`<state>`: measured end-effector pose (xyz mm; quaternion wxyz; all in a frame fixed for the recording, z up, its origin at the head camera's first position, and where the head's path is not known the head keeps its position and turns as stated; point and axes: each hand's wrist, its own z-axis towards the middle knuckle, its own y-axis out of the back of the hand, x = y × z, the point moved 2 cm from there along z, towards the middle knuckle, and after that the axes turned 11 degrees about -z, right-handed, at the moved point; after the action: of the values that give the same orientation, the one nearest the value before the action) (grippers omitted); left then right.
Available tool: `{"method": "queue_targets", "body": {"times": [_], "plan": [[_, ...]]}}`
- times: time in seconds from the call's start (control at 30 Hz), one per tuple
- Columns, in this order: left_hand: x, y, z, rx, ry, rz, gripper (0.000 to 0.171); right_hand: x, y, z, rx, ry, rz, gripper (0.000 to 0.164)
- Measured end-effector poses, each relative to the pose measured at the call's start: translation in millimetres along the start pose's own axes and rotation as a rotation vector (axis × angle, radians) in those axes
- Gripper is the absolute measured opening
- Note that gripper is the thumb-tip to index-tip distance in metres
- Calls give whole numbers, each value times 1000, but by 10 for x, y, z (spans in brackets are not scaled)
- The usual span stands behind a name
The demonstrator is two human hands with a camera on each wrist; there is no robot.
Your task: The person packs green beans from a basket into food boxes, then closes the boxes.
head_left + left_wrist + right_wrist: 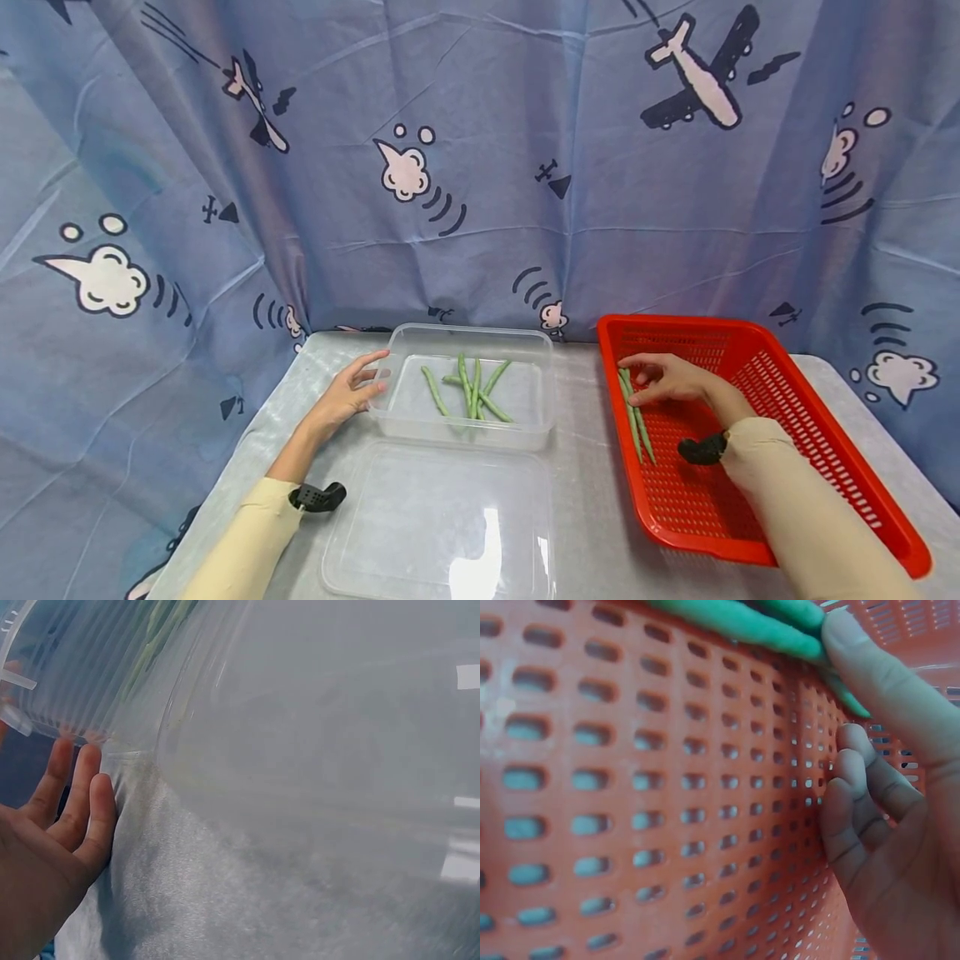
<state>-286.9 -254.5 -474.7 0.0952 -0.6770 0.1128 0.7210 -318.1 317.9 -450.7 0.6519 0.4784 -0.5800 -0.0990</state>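
Note:
My left hand (pixel 350 393) is at the left side of a clear plastic box (pixel 457 429), its fingertips touching the wall and rim. In the left wrist view the fingers (pixel 94 806) are fairly straight against the ribbed side. Several green beans (pixel 477 392) lie crossed inside this box. My right hand (pixel 667 379) reaches into a red perforated basket (pixel 697 508), thumb and forefinger around two long green beans (pixel 637 425) along its left wall. The thumb (pixel 877 675) presses on these beans in the right wrist view, where the other fingers curl below.
A clear flat lid (pixel 420 517) lies on the grey-white table (pixel 588 467) in front of the box. Behind the table hangs a blue curtain (pixel 487 275) with plane prints. The basket stands at the right, its rim raised around my right wrist.

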Motion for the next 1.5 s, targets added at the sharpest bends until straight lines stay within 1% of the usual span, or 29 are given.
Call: {"method": "queue_targets", "body": {"times": [0.3,0.53,0.73,0.83,1.0,1.1,1.27,1.37,1.5], "plan": [[-7,-3,-14,2,-5,-3,57,7,14,18,30,24,-30,70],[-21,-19,1,-2,8,9,57,-10,8,-12,23,15,58,66],[-33,-22,-10,-2,12,5,58,-40,1,-15,20,30,115,64],[-39,-26,-11,-2,10,5,57,-43,-1,-20,26,37,145,64],[-32,-25,-5,1,8,13,57,-50,-6,-26,48,47,217,60],[-28,-21,-4,4,5,14,57,-47,-3,-25,63,53,229,62],[-29,-21,-5,4,0,9,57,-23,4,-28,74,47,175,73],[-33,-25,-7,3,0,6,57,-18,3,-32,77,43,181,71],[-30,-27,-6,5,2,4,57,-33,-2,-33,86,69,252,65]]}}
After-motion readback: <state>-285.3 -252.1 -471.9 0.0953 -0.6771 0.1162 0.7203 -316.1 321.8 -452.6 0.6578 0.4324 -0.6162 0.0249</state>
